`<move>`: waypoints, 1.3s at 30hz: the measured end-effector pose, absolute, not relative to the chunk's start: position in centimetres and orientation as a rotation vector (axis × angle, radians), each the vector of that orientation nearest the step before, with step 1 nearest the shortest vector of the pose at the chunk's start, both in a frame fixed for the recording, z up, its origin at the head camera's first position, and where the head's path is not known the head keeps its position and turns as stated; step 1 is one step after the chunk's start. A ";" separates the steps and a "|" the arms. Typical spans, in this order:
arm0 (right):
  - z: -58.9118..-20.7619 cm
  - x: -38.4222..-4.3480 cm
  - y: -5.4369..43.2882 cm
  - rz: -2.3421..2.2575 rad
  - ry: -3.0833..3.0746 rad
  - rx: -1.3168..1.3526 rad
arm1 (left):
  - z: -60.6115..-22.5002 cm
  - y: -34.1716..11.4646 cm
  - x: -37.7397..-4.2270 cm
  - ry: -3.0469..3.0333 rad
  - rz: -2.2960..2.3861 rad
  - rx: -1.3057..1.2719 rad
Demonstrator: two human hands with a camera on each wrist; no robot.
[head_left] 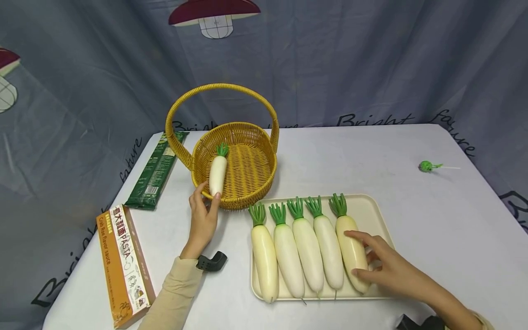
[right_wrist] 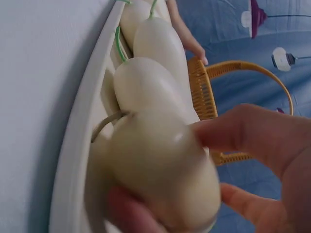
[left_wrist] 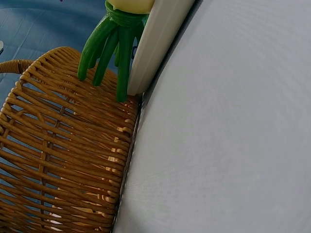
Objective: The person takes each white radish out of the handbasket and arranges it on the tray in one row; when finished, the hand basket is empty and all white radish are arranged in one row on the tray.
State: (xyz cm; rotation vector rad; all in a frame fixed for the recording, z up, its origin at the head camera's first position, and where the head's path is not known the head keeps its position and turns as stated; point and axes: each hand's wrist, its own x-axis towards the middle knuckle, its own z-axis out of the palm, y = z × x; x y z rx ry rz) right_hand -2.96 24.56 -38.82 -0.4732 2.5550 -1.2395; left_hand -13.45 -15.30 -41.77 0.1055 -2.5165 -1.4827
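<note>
My left hand [head_left: 203,224] is at the front rim of a woven basket [head_left: 235,201], thumb and fingers spread along the rim beside the lower end of a white radish [head_left: 217,174] lying inside. The left wrist view shows the basket's wicker side [left_wrist: 63,155] but not the hand. On a cream tray [head_left: 373,215] lie several white radishes in a row, green tops toward the back. My right hand [head_left: 383,266] grips the rightmost radish [head_left: 350,243], thumb on its near end and fingers across its right side. Up close, that radish [right_wrist: 160,165] looks blurred between thumb and fingers.
A green packet [head_left: 152,174] lies left of the basket, with an orange and white pasta box [head_left: 123,266] nearer the front. A small green ball on a thin stick [head_left: 426,166] lies at the far right. The basket's tall handle [head_left: 222,86] arches over it.
</note>
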 end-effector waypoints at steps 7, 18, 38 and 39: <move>-38.0 -2.7 24.8 -1.099 2.552 -0.492 | -41.8 -15.4 -13.4 -2.519 -1.484 0.085; -36.9 -2.9 24.7 -0.812 2.703 -0.514 | -41.8 -15.3 -13.5 -2.518 -1.486 0.065; -34.4 -9.3 19.9 -1.361 2.778 -0.538 | -42.0 -15.4 -13.6 -2.508 -1.474 0.059; -34.5 -9.9 19.5 -1.402 2.724 -0.553 | -42.0 -15.4 -13.5 -2.507 -1.476 0.056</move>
